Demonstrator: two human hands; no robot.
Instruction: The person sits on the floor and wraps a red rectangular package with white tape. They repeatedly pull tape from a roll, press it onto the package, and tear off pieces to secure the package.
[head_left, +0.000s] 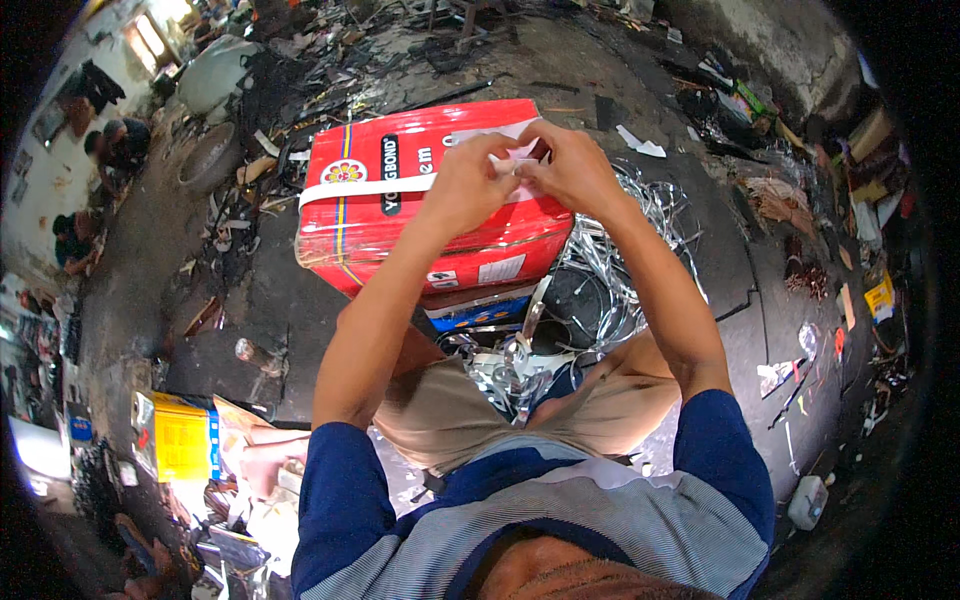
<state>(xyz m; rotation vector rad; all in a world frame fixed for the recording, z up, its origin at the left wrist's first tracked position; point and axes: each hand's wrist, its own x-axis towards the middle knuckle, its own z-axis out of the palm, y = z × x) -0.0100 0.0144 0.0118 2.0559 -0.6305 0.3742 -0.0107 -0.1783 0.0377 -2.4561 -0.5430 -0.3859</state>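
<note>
A red printed cardboard box [375, 240] stands before my knees, with clear tape over its surface. Across its top runs a flat white strap [370, 188], from the left edge to my hands. My left hand [468, 185] is closed, thumb and fingers pinched on the strap near the box's right end. Close against it, my right hand [575, 172] is also closed, its fingertips meeting at the same whitish strip. A pale pink-white patch lies on the box top under my fingers. The exact fold of the strap between the fingertips is partly hidden.
Tangled shiny silver strips [615, 285] lie right of the box and between my legs. A blue box [485, 312] shows under the red one. Yellow packaging [185, 440] lies at lower left, near a clear bottle [258, 355]. Other people [120, 145] are at far left.
</note>
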